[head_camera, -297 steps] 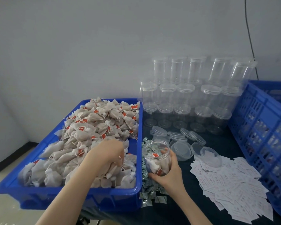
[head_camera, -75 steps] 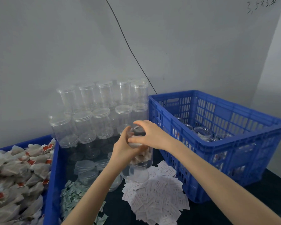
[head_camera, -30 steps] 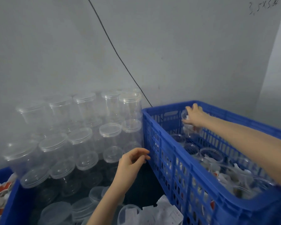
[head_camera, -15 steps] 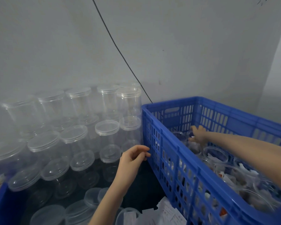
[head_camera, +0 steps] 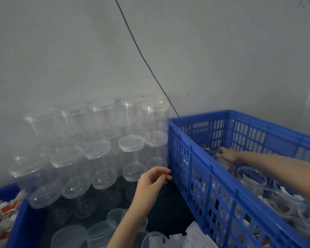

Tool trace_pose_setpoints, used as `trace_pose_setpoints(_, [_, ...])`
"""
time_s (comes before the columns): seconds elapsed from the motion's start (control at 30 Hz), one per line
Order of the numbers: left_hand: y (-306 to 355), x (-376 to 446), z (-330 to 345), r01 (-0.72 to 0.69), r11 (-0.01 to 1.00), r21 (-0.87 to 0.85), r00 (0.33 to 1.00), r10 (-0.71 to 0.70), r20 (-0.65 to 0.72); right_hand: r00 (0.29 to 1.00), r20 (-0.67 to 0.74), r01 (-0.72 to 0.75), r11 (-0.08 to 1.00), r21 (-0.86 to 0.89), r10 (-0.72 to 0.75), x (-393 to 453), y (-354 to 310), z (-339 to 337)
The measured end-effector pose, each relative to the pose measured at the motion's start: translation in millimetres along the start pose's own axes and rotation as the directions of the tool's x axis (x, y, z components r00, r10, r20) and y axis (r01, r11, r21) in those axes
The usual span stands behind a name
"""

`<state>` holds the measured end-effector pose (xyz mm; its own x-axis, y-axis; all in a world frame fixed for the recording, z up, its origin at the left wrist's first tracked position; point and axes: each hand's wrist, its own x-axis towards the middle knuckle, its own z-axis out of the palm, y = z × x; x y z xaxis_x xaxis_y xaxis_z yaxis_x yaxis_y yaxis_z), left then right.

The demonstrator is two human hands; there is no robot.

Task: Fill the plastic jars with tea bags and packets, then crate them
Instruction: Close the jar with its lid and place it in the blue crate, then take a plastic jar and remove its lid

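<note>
Hands: right (head_camera: pixel 228 154) grips one jar (head_camera: pixel 208 152) in crate (head_camera: pixel 200 165), left (head_camera: pixel 153 183) hangs loosely curled, empty.

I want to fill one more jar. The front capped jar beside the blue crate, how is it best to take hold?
Probably grip the capped jar round its clear wall below the lid, coming from the front with the left hand. It stands upright; the blue crate blocks its right, other jars its left and back.
</note>
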<state>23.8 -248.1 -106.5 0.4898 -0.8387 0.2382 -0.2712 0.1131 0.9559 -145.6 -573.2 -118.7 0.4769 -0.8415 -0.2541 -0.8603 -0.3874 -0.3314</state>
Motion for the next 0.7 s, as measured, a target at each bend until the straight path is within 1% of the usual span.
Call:
trace_pose_setpoints(0.07, [4,-4,-7,0.000,1.000,0.007,1.000,0.000,0.000,1.000,0.005,0.005,0.998,-0.058,-0.005,-4,-10,-10])
trace_pose_setpoints(0.17, [10,-11,-22,-0.007,0.999,0.039,1.000,0.007,-0.013,0.996,-0.056,0.058,0.989,-0.136,-0.066,-15,-37,-29])
trace_pose_setpoints(0.27, [19,-19,-39,-0.020,0.998,0.059,0.999,0.023,-0.042,0.965,-0.150,0.188,0.967,-0.172,-0.215,-41,-75,-55])
trace_pose_setpoints(0.33, [29,-23,-48,-0.028,0.998,0.064,0.997,0.033,-0.075,0.900,-0.267,0.310,0.937,-0.164,-0.345,-64,-104,-71])
trace_pose_setpoints(0.4, [40,-26,-54,-0.035,0.997,0.062,0.993,0.042,-0.114,0.830,-0.383,0.409,0.909,-0.075,-0.405,-92,-134,-79])
trace_pose_setpoints(0.43, [44,-27,-56,-0.042,0.996,0.083,0.988,0.054,-0.142,0.799,-0.419,0.463,0.886,-0.032,-0.432,-107,-150,-81])
trace_pose_setpoints(0.5, [50,-29,-61,-0.058,0.974,0.219,0.973,0.104,-0.208,0.741,-0.439,0.572,0.820,0.015,-0.509,-137,-181,-77])
trace_pose_setpoints(0.57, [53,-31,-69,-0.044,0.917,0.397,0.952,0.159,-0.261,0.697,-0.415,0.641,0.768,-0.005,-0.585,-163,-209,-64])
trace_pose_setpoints(0.6, [54,-32,-73,-0.020,0.888,0.460,0.945,0.167,-0.282,0.680,-0.414,0.654,0.756,-0.031,-0.605,-171,-221,-55])
trace_pose_setpoints(0.63, [56,-33,-78,0.009,0.870,0.494,0.942,0.157,-0.295,0.665,-0.444,0.653,0.756,-0.044,-0.600,-176,-231,-45])
trace_pose_setpoints(0.7, [60,-37,-87,0.058,0.861,0.506,0.947,0.114,-0.302,0.620,-0.609,0.628,0.778,0.009,-0.494,-181,-245,-24])
